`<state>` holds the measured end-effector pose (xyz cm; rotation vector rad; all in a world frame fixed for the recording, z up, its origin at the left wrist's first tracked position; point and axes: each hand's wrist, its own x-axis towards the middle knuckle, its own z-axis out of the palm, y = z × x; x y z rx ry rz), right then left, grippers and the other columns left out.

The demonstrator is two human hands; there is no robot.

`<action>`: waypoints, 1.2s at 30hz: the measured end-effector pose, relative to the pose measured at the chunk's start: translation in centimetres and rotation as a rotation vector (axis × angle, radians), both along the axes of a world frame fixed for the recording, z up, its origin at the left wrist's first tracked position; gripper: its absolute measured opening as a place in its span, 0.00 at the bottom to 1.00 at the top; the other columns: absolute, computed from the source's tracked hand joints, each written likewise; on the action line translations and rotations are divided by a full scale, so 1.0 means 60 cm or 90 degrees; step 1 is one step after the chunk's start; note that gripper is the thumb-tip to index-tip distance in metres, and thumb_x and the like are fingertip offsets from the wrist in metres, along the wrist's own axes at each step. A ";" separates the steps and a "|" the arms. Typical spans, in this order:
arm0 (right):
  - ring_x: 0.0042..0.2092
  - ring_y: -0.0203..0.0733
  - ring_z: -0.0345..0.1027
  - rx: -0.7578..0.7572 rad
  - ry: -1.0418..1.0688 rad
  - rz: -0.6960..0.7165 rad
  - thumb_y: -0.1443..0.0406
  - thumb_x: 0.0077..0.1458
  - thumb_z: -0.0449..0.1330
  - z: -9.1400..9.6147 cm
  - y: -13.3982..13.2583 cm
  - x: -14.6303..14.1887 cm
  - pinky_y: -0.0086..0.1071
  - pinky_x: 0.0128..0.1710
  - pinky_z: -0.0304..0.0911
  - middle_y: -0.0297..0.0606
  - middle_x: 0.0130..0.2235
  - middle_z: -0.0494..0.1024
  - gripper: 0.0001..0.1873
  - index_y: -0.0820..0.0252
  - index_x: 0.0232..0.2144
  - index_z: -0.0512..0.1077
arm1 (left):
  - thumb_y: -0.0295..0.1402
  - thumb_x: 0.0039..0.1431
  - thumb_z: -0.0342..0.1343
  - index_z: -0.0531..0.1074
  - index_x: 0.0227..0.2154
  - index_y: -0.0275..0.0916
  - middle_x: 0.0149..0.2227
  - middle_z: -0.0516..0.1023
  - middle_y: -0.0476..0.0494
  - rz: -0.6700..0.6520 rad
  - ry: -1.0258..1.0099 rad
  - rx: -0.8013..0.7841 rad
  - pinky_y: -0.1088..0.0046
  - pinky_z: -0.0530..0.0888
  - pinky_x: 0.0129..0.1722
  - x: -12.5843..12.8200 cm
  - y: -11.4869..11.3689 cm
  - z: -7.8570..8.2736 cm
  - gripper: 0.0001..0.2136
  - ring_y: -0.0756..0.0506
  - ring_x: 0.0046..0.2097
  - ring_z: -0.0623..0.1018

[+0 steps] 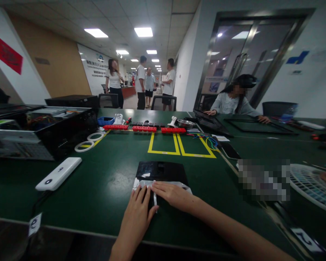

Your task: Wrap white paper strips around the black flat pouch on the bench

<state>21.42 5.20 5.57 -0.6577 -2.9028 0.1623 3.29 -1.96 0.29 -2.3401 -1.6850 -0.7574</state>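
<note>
A glossy black object (163, 170), perhaps a flat base or cover, lies on the green table in front of me. A whitish plastic film or bag (183, 186) covers its near part. My left hand (137, 204) rests on the film from the near left, fingers stretched out and thumb apart. From the right, my right hand (175, 195) lies flat over the same film, its straight fingertips beside those of the left. A narrow white strip (155, 198) runs down between the two hands. Under my hands, the near part of the object is mostly hidden.
An open black computer case (67, 130) stands on the left, with a white power strip (59, 174) before it. Red trays (144, 128) line the back behind yellow tape outlines (163, 153). A phone (230, 150) and white fan grille (312, 185) lie right. A co-worker (235, 98) sits opposite.
</note>
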 end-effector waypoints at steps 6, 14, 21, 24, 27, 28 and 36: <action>0.65 0.44 0.39 -0.170 -0.011 0.040 0.65 0.60 0.50 0.030 -0.004 0.018 0.49 0.63 0.37 0.45 0.64 0.54 0.29 0.57 0.63 0.51 | 0.39 0.59 0.52 0.64 0.55 0.37 0.55 0.70 0.35 -0.012 0.006 -0.010 0.50 0.65 0.54 0.001 0.000 0.007 0.22 0.32 0.57 0.66; 0.66 0.46 0.32 -0.219 -0.035 0.062 0.59 0.59 0.52 0.032 0.002 0.029 0.50 0.63 0.31 0.46 0.66 0.45 0.35 0.57 0.64 0.44 | 0.42 0.61 0.50 0.68 0.49 0.36 0.51 0.73 0.35 -0.028 0.015 -0.066 0.49 0.62 0.55 0.005 0.014 0.052 0.18 0.34 0.56 0.68; 0.66 0.45 0.28 -0.239 -0.060 0.049 0.56 0.59 0.53 0.036 -0.003 0.030 0.47 0.63 0.29 0.47 0.66 0.41 0.37 0.58 0.64 0.42 | 0.43 0.61 0.49 0.59 0.57 0.31 0.58 0.65 0.27 -0.041 0.000 -0.098 0.49 0.62 0.56 0.005 0.027 0.019 0.26 0.33 0.60 0.62; 0.66 0.46 0.29 -0.210 -0.040 0.046 0.55 0.57 0.54 0.033 -0.009 0.030 0.47 0.63 0.30 0.48 0.66 0.41 0.39 0.58 0.64 0.43 | 0.44 0.61 0.49 0.57 0.59 0.34 0.59 0.64 0.30 -0.050 0.002 -0.075 0.50 0.61 0.56 0.003 0.025 0.011 0.27 0.34 0.61 0.62; 0.66 0.47 0.31 -0.202 -0.030 0.052 0.54 0.57 0.54 0.031 -0.013 0.029 0.48 0.63 0.32 0.47 0.66 0.42 0.38 0.57 0.64 0.44 | 0.45 0.60 0.50 0.57 0.60 0.35 0.60 0.63 0.32 -0.047 0.011 -0.061 0.50 0.60 0.57 0.003 0.022 0.009 0.29 0.34 0.61 0.61; 0.66 0.47 0.31 -0.202 -0.030 0.052 0.54 0.57 0.54 0.031 -0.014 0.029 0.49 0.63 0.32 0.47 0.66 0.42 0.39 0.56 0.64 0.44 | 0.45 0.59 0.50 0.57 0.60 0.35 0.60 0.63 0.32 -0.045 0.011 -0.060 0.50 0.60 0.57 0.004 0.021 0.010 0.29 0.34 0.61 0.61; 0.66 0.50 0.34 -0.207 -0.015 0.044 0.48 0.53 0.55 0.029 -0.015 0.025 0.48 0.63 0.33 0.50 0.66 0.45 0.41 0.59 0.63 0.50 | 0.46 0.60 0.49 0.60 0.59 0.32 0.60 0.64 0.32 -0.036 0.002 -0.078 0.52 0.59 0.58 0.008 0.013 0.021 0.29 0.35 0.61 0.61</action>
